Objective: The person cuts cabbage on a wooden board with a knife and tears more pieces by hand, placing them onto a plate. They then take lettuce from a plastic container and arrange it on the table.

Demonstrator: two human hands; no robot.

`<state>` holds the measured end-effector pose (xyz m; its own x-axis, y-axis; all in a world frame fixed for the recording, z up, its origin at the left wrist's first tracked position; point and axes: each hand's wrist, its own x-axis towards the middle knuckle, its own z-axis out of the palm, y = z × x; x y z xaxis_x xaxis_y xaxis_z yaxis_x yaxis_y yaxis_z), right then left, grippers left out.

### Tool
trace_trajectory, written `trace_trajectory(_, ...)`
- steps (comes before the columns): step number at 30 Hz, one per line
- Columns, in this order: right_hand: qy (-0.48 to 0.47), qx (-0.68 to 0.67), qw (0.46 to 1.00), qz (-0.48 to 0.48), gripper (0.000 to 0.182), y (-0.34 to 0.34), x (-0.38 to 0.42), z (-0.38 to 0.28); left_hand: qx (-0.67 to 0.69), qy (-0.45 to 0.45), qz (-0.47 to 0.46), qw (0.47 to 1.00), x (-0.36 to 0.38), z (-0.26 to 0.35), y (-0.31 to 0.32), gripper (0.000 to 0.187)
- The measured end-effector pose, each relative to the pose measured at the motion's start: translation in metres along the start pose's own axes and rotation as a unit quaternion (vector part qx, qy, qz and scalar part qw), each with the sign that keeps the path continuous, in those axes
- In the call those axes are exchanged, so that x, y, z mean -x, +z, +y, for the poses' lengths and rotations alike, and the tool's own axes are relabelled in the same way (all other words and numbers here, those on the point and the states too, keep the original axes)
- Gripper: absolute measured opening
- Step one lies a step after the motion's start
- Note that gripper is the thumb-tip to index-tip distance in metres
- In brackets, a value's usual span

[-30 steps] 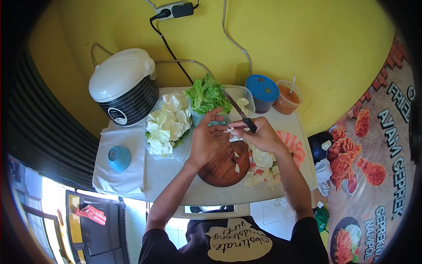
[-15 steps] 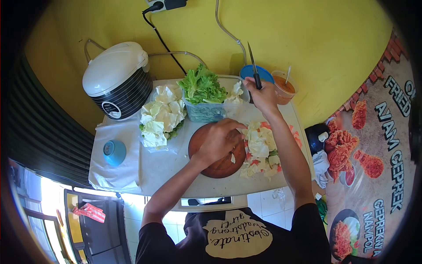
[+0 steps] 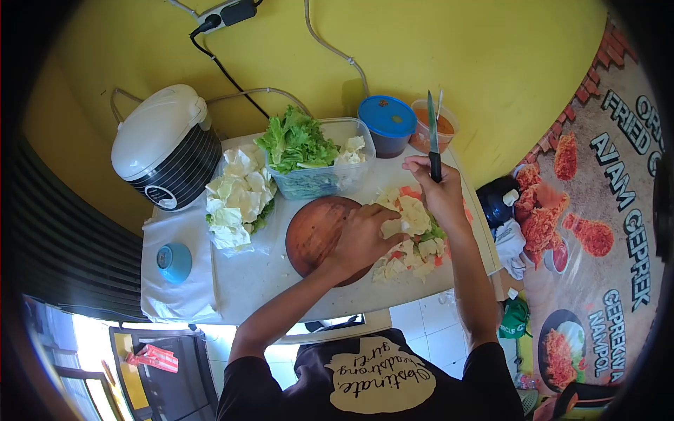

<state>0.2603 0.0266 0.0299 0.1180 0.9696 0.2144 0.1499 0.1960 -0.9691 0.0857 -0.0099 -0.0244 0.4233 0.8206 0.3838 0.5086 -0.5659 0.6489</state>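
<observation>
Head camera looks down on a pile of cut cabbage pieces (image 3: 414,235) lying on the tabletop (image 3: 267,281), just off the 3 o'clock edge of a round wooden cutting board (image 3: 314,231). The left hand (image 3: 364,238) rests palm-down across that edge, its fingers curled over the nearest pieces, so its grip is loosely closed on cabbage rather than wide. The right hand (image 3: 439,193) sits at about 1 o'clock from the pile, fist closed firmly round the black handle of a kitchen knife (image 3: 432,133) whose blade stands nearly upright, its long axis running toward 12 o'clock and the tip well clear of the food. The pile thus lies between the two hands, with the left one touching it and the knife hand just beside it. Farther out, at 11 o'clock from the board, a clear plastic tub (image 3: 330,175) holds green lettuce (image 3: 295,140); loose cabbage leaves (image 3: 235,196) lie at 9 o'clock, beyond them a rice cooker (image 3: 165,144). A blue-lidded container (image 3: 386,119) and a sauce cup (image 3: 432,130) stand at 1 o'clock against the yellow wall.
</observation>
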Motion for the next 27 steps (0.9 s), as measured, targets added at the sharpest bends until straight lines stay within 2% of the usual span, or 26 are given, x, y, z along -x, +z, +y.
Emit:
trace_trajectory(1, 0.003, -0.001, 1.000, 0.001, 0.020, -0.003, 0.005, 0.002, 0.000, -0.001, -0.003, 1.000, -0.002, -0.001, -0.005, 0.041)
trace_trajectory(3, 0.028, 0.011, 1.000, -0.007, 0.020, -0.006, 0.015, 0.000, 0.146, -0.110, -0.086, 0.979, -0.004, 0.000, -0.015, 0.035)
trace_trajectory(4, 0.028, 0.011, 0.999, -0.009, 0.020, -0.007, 0.020, -0.002, 0.146, -0.111, -0.084, 0.979, -0.003, 0.002, -0.019, 0.035)
trace_trajectory(6, 0.087, 0.061, 0.994, -0.011, 0.023, -0.007, 0.031, -0.005, 0.125, -0.163, -0.091, 0.974, -0.002, 0.002, -0.025, 0.032)
trace_trajectory(7, 0.086, 0.060, 0.994, -0.012, 0.023, -0.006, 0.035, -0.003, 0.123, -0.163, -0.089, 0.975, 0.001, -0.005, -0.025, 0.032)
trace_trajectory(9, 0.019, 0.028, 0.999, -0.004, 0.030, -0.002, 0.045, -0.001, 0.290, -0.137, -0.020, 0.947, 0.013, -0.019, -0.026, 0.034)
trace_trajectory(10, 0.019, 0.026, 0.999, -0.005, 0.030, 0.000, 0.049, -0.002, 0.288, -0.138, -0.020, 0.947, 0.017, -0.022, -0.032, 0.034)
trace_trajectory(11, 0.028, 0.023, 0.998, -0.046, 0.033, 0.002, 0.053, -0.007, 0.449, -0.148, -0.024, 0.881, 0.022, -0.025, -0.040, 0.035)
trace_trajectory(12, 0.038, 0.020, 0.995, -0.088, 0.037, 0.005, 0.057, -0.010, 0.598, -0.153, -0.027, 0.786, 0.026, -0.025, -0.047, 0.036)
trace_trajectory(13, 0.038, 0.019, 0.995, -0.092, 0.037, 0.010, 0.060, -0.011, 0.597, -0.155, -0.023, 0.787, 0.030, -0.026, -0.053, 0.036)
trace_trajectory(15, 0.035, -0.028, 0.982, -0.184, 0.037, 0.021, 0.064, -0.012, 0.554, -0.152, -0.018, 0.818, 0.037, -0.029, -0.062, 0.040)
trace_trajectory(16, 0.076, -0.038, 0.977, -0.196, 0.033, 0.026, 0.066, -0.006, 0.553, -0.154, -0.012, 0.818, 0.040, -0.030, -0.064, 0.040)
trace_trajectory(17, 0.077, -0.039, 0.975, -0.203, 0.033, 0.033, 0.065, -0.002, 0.549, -0.151, -0.013, 0.822, 0.045, -0.032, -0.065, 0.040)
trace_trajectory(19, 0.053, 0.001, 0.986, -0.160, 0.026, 0.045, 0.064, 0.004, 0.544, -0.149, -0.011, 0.826, 0.052, -0.033, -0.069, 0.041)
trace_trajectory(22, 0.022, 0.009, 0.987, -0.156, 0.024, 0.052, 0.057, 0.005, 0.511, -0.171, 0.027, 0.842, 0.059, -0.033, -0.076, 0.043)
trace_trajectory(23, 0.020, 0.009, 0.987, -0.156, 0.024, 0.053, 0.051, 0.002, 0.460, -0.171, 0.063, 0.869, 0.062, -0.036, -0.076, 0.043)
trace_trajectory(24, -0.001, -0.009, 0.995, -0.103, 0.025, 0.055, 0.041, -0.004, 0.408, -0.170, 0.098, 0.892, 0.064, -0.038, -0.075, 0.044)
trace_trajectory(25, -0.022, -0.027, 0.998, -0.049, 0.026, 0.056, 0.031, -0.008, 0.409, -0.169, 0.097, 0.892, 0.065, -0.040, -0.073, 0.044)
trace_trajectory(26, -0.022, -0.026, 0.998, -0.047, 0.026, 0.057, 0.019, -0.011, 0.372, -0.179, 0.083, 0.907, 0.066, -0.042, -0.071, 0.043)
trace_trajectory(27, -0.006, -0.025, 1.000, -0.002, 0.026, 0.057, 0.004, -0.013, 0.334, -0.187, 0.068, 0.921, 0.067, -0.044, -0.068, 0.042)
